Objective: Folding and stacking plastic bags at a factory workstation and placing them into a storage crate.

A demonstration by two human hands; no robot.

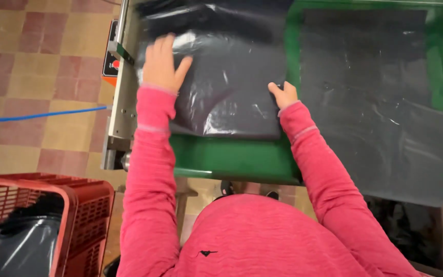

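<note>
While the left hand (161, 64) lay flat with fingers spread on the glossy black plastic bag (221, 77), pinning its far left part to the green counter (232, 159), the right hand (283, 95) pinched the bag's right edge, apparently to keep it taut. A flatter dark sheet (375, 102) lay just right; a red crate (78, 205) stood near left.

Black glossy bag (226, 82); green table (232, 159); pink sleeves (149, 154); red crate (85, 205); tan-and-maroon checkered floor (37, 61); blue hose (37, 115).
</note>
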